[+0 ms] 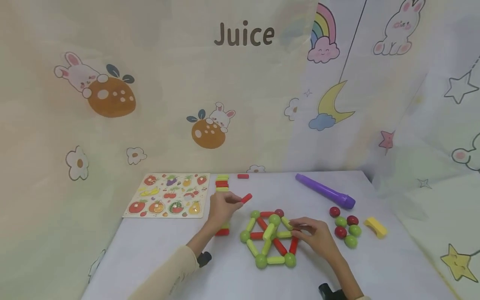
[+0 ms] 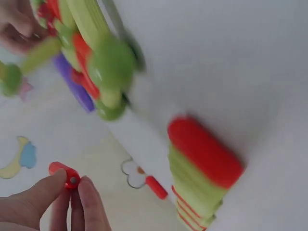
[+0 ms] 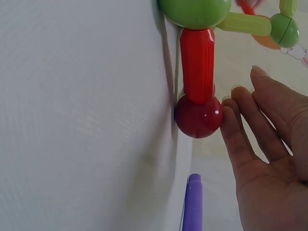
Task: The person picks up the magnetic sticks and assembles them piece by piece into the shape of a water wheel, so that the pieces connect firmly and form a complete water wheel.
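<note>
My left hand [image 1: 223, 207] pinches a short red magnetic rod [image 1: 246, 198] between thumb and fingers, raised above the table; the rod's round end with a grey metal dot faces the left wrist view. Right of it stands a framework of red and light green rods joined by balls, with a green ball [image 1: 261, 261] at its near corner and another green ball [image 1: 275, 220] on top. My right hand [image 1: 315, 236] is at the framework's right side, holding nothing. In the right wrist view its loosely extended fingers are beside a dark red ball [image 3: 198, 115]; contact is unclear.
A column of red and green rods [image 1: 222, 231] lies near the left hand, with a lone red rod [image 1: 243, 176] behind. A fruit puzzle board [image 1: 168, 196] lies left. Rightward are a purple stick [image 1: 324, 191], several loose balls [image 1: 351, 241] and a yellow curved block [image 1: 376, 227].
</note>
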{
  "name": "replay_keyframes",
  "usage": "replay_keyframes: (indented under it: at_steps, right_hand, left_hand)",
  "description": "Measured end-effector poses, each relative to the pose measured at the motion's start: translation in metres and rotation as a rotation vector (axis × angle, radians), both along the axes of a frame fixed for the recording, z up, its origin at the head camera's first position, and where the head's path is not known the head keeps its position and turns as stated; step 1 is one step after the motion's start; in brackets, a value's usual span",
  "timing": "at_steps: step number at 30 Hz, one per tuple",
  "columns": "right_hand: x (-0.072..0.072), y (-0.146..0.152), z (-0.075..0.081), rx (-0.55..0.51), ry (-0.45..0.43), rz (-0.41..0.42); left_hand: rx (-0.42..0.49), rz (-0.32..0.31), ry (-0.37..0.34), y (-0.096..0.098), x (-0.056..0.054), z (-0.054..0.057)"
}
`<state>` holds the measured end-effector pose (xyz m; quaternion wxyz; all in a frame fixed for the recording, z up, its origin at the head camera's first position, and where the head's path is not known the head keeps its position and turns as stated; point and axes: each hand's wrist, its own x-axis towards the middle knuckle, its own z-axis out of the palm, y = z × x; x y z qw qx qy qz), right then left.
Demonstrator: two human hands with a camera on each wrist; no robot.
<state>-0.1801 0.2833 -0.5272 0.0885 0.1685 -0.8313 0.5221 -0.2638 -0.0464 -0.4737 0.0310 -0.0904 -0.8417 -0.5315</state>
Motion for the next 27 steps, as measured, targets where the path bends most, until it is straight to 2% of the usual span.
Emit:
replay_keyframes:
  at_steps: [3, 6, 8, 11, 14, 16, 19, 23, 27]
  right_hand:
    - [0.0, 0.005, 0.003, 0.004, 0.013, -0.014]
    - [0.001, 0.007, 0.005, 0.019, 0.012, -0.019]
    - [0.001, 0.006, 0.005, 0.021, 0.013, -0.021]
    - [0.003, 0.003, 0.005, 0.017, 0.023, -0.011]
    - [0.005, -0.001, 0.005, 0.009, 0.029, 0.008]
    - [0.006, -0.004, 0.006, 0.005, 0.022, 0.019]
    - [0.009, -0.007, 0.006, 0.008, 0.005, 0.018]
    - [0.013, -0.011, 0.006, 0.022, -0.014, 0.004]
    - [0.018, -0.014, 0.006, 0.04, -0.014, -0.006]
  left_hand:
    - [0.053, -0.004, -0.06, 0.001, 0.034, -0.002]
    - [0.099, 0.001, -0.15, 0.003, 0.062, -0.012]
    - [0.141, -0.011, -0.201, 0.006, 0.076, -0.019]
    - [0.218, -0.055, -0.256, 0.009, 0.093, -0.028]
    - [0.294, -0.1, -0.338, 0.012, 0.104, -0.033]
    - [0.313, -0.128, -0.39, 0.013, 0.109, -0.035]
    - [0.323, -0.174, -0.423, 0.015, 0.113, -0.036]
    - [0.302, -0.235, -0.37, 0.021, 0.116, -0.036]
    - [0.231, -0.253, -0.265, 0.027, 0.121, -0.036]
